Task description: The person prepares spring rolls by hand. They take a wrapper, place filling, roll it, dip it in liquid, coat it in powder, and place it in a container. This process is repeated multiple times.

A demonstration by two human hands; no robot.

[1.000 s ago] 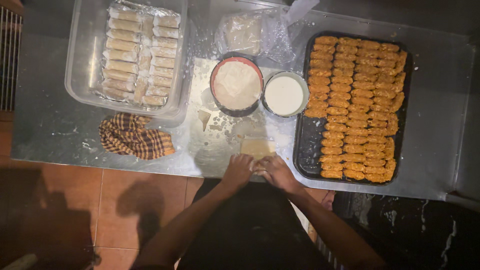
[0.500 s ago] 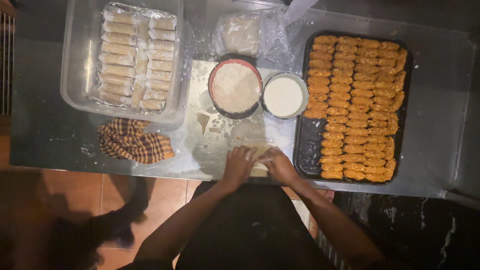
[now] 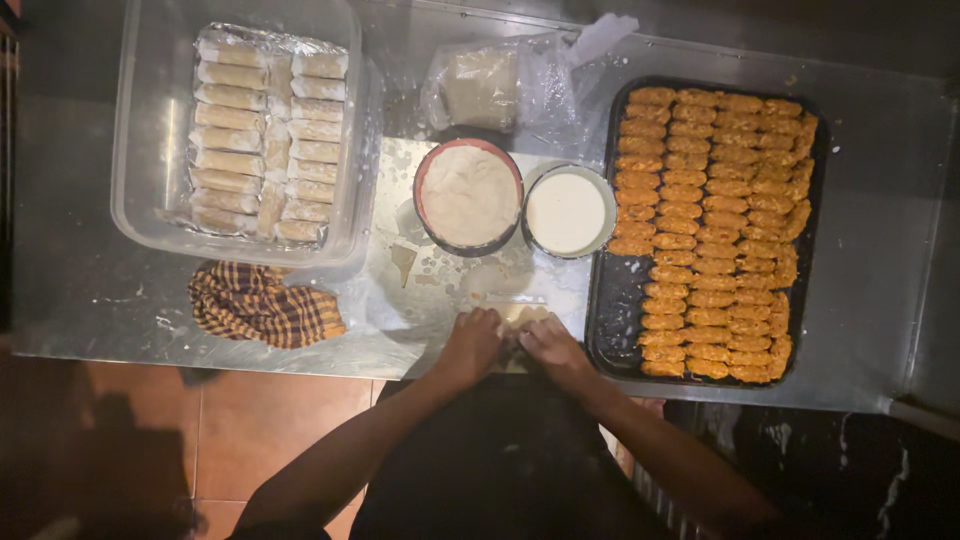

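The pale wrapper sheet lies at the near edge of the metal table, in the middle, directly in front of the person. Both hands are on it. The left hand covers its left part with fingers curled down, and the right hand presses on the right part. The two hands are close together, nearly touching, and they seem to pinch and fold the sheet around something, but what is inside I cannot tell, because the hands hide it.

Compared with a second ago, the hands have hardly moved; they stay at the same place on the sheet, and only the visible far corner of the sheet looks a little smaller. I judge that the rolling of this one piece is still going on and is not finished.

Just beyond the hands stand a red-rimmed bowl with pale filling and, on its right, a small bowl of white liquid. At the right is a dark tray full of orange sticks. At the far left, a clear plastic box holds finished pale rolls. A checked cloth lies near that box, and a plastic bag lies at the far side.
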